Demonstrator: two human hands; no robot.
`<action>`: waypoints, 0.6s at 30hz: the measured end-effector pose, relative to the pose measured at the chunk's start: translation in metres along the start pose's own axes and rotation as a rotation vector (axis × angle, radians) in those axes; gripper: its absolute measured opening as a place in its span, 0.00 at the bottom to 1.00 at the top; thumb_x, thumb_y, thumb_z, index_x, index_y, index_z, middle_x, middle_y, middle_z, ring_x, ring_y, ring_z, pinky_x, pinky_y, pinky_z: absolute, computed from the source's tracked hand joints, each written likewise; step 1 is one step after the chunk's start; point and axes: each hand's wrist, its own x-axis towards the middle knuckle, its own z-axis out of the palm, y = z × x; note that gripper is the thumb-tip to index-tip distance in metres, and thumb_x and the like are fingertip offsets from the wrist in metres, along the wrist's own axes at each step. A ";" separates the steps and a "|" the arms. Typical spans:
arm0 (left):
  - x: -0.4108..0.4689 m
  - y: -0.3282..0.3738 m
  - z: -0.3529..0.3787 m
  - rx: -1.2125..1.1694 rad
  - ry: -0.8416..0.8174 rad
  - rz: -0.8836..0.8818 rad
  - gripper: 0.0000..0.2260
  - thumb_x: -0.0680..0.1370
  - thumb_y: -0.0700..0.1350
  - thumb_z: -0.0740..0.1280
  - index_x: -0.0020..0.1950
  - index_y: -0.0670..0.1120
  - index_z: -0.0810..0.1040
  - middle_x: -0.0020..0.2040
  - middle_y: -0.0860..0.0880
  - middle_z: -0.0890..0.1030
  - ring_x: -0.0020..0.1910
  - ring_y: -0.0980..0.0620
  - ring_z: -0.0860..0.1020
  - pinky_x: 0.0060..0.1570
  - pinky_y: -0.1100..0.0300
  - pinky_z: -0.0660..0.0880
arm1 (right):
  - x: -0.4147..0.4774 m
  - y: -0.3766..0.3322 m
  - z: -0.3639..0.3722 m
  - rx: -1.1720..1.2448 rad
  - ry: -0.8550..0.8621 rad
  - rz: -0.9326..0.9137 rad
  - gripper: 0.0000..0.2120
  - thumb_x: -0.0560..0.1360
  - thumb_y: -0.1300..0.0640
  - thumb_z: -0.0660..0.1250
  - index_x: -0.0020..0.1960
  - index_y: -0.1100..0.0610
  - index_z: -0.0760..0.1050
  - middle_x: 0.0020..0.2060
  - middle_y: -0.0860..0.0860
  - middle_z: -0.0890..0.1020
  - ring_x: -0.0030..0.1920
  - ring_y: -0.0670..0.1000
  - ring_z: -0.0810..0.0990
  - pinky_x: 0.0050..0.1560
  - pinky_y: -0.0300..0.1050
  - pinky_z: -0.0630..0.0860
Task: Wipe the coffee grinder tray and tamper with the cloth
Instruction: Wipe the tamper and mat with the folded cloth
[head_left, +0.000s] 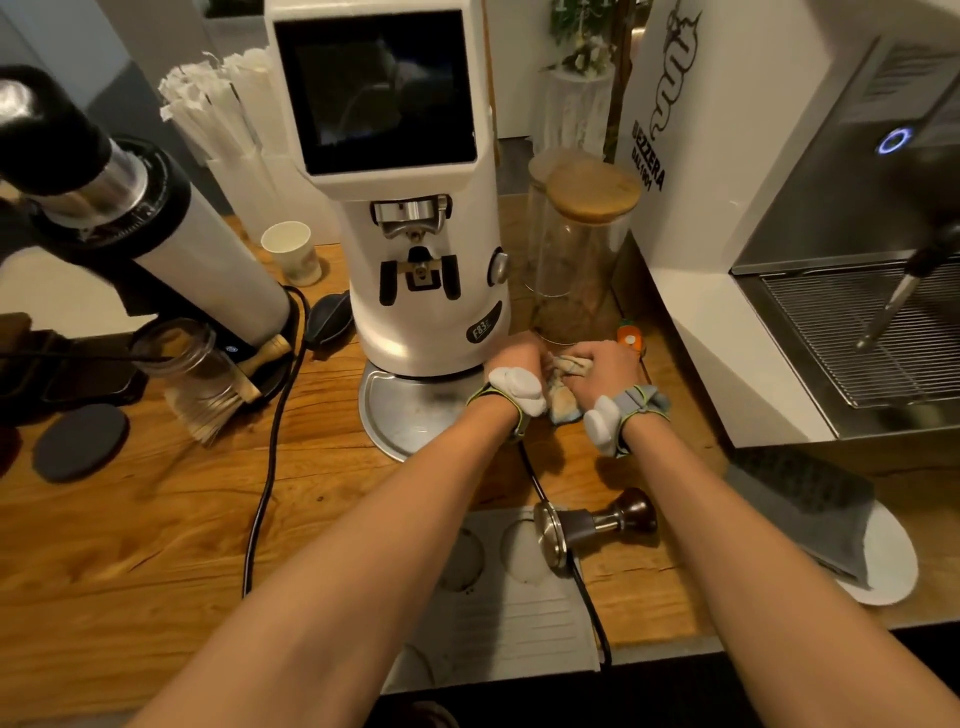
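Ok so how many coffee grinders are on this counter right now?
2. The white grinder with the screen stands at centre, just behind both hands; the black-and-silver grinder leans in at far left, above a jar and brush. Others could be out of frame.

The grinder stands on its tray, centre of the counter. The jar stands to its right. The tamper lies nearer the person, on the mat.
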 end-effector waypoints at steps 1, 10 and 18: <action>-0.003 -0.001 0.001 -0.003 0.006 0.007 0.11 0.79 0.40 0.65 0.60 0.42 0.82 0.59 0.42 0.82 0.57 0.42 0.80 0.54 0.57 0.76 | -0.004 0.000 0.000 0.017 -0.004 0.018 0.13 0.70 0.62 0.71 0.54 0.54 0.84 0.49 0.52 0.86 0.49 0.50 0.81 0.47 0.36 0.72; -0.039 -0.018 0.017 -0.154 0.020 0.096 0.10 0.75 0.47 0.71 0.53 0.46 0.85 0.49 0.46 0.85 0.49 0.46 0.82 0.49 0.55 0.79 | -0.044 0.009 -0.018 0.106 -0.171 0.042 0.14 0.66 0.62 0.77 0.52 0.52 0.85 0.44 0.49 0.86 0.46 0.50 0.83 0.46 0.44 0.81; -0.080 -0.026 0.017 -0.537 0.213 0.094 0.18 0.77 0.57 0.65 0.62 0.49 0.78 0.55 0.52 0.83 0.52 0.54 0.81 0.52 0.59 0.78 | -0.075 -0.018 -0.044 0.465 -0.149 0.093 0.10 0.74 0.59 0.73 0.55 0.56 0.81 0.41 0.47 0.83 0.36 0.40 0.82 0.30 0.28 0.76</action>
